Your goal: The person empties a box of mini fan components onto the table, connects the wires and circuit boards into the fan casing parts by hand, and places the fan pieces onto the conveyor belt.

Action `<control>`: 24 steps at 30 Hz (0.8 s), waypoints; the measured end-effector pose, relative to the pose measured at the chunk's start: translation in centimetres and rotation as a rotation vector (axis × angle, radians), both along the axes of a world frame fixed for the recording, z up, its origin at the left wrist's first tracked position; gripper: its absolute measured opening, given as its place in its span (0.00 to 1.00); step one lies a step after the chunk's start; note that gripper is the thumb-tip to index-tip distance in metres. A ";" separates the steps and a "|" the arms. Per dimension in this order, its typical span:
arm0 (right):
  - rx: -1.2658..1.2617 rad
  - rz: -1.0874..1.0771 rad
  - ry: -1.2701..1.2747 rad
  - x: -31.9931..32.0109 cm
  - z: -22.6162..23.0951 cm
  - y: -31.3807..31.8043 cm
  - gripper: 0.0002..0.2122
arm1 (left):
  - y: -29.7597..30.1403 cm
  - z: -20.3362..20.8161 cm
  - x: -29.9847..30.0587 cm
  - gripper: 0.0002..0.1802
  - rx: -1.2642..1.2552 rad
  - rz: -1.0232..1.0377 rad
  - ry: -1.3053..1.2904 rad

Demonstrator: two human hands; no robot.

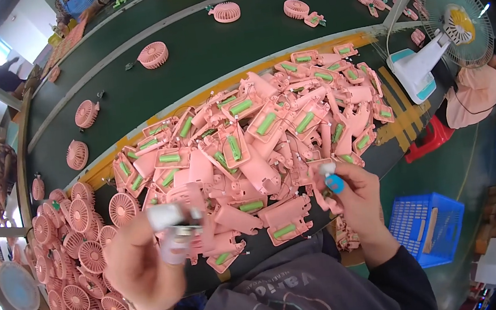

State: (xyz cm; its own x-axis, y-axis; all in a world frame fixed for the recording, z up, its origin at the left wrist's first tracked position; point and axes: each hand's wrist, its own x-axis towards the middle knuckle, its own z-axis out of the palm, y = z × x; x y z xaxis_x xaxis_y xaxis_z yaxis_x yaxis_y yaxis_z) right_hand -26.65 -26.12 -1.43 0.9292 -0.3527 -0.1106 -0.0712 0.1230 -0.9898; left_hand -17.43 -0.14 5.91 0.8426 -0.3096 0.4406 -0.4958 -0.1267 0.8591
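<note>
My left hand [141, 265], with white wraps on its fingertips, is closed on a pink fan part [186, 194] that is blurred. A small metallic piece shows by the fingertips. To the right, my right hand [360, 197] has its fingers pinched together, one fingertip wrapped in blue and another in white. It sits at the right front edge of the heap, and what it grips, if anything, is hard to make out against the pink parts. Between and beyond both hands lies the heap of pink handle shells [263, 181], many with green battery cells [241, 107] and thin wires.
Round pink fan heads [91, 258] are piled at the left. More fan heads [153, 55] lie spaced along the green conveyor belt [112, 88]. A white desk fan [427, 64] stands at the right, above a blue crate [425, 230] and a red stool [430, 139]. Other people sit nearby.
</note>
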 end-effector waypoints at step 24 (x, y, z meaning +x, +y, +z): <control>-0.442 0.320 -0.413 3.5 3.7 2.8 0.09 | -4.3 -0.5 1.2 0.09 0.292 -0.303 -0.170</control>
State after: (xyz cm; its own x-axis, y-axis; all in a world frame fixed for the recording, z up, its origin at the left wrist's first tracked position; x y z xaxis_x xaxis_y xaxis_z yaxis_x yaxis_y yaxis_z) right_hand -23.19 -23.28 2.31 0.9303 0.0162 0.3665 0.3576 -0.2634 -0.8960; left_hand -16.20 -4.42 5.45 0.6182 -0.6625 0.4230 -0.6790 -0.1789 0.7120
